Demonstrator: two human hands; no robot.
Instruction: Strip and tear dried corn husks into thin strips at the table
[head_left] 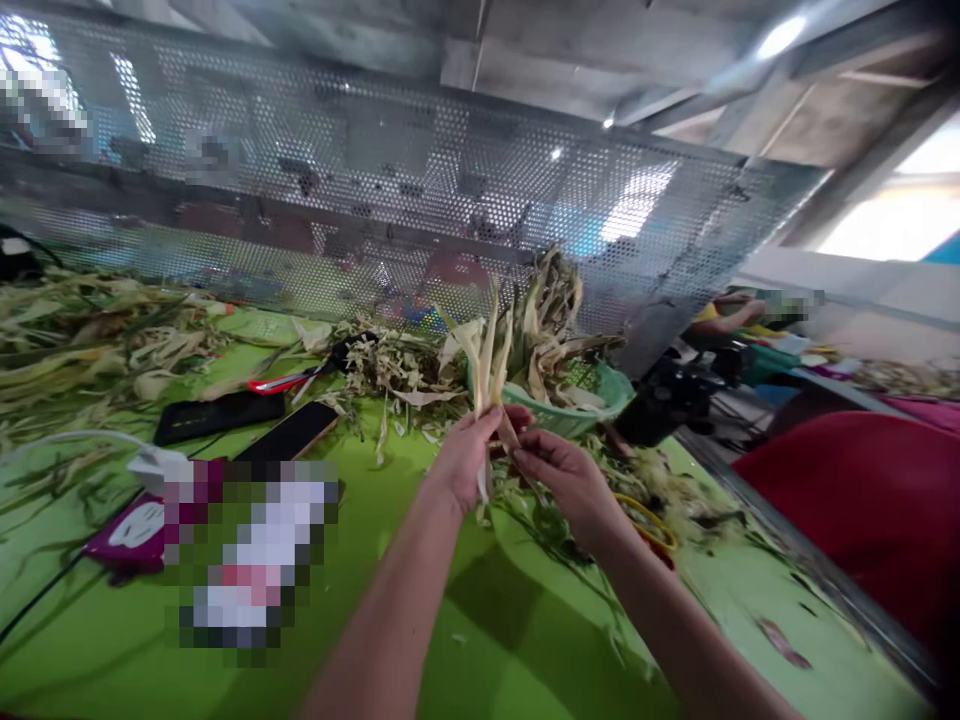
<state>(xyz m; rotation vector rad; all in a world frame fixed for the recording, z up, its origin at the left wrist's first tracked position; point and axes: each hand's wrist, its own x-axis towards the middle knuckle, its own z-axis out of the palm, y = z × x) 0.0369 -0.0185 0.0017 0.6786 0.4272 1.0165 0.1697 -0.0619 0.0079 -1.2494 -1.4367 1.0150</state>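
Observation:
My left hand (463,462) is closed round the lower part of a small bundle of pale husk strips (487,365), whose tips fan upward. Close beside it, my right hand (564,478) pinches a brownish husk strip (508,432) at the bundle's right side. Just behind the hands stands a green plastic basket (611,400) with dry, curled husks (551,310) piled in it. Shredded husk pieces (405,365) lie to the left of the basket.
On the green table (375,600) at left are phones (289,436), red-handled scissors (281,382), a purple power strip (135,530) and a husk heap (90,340). A perforated metal panel (375,190) rises behind. A person's arm (731,318) shows beyond, and a red surface (862,510) at right.

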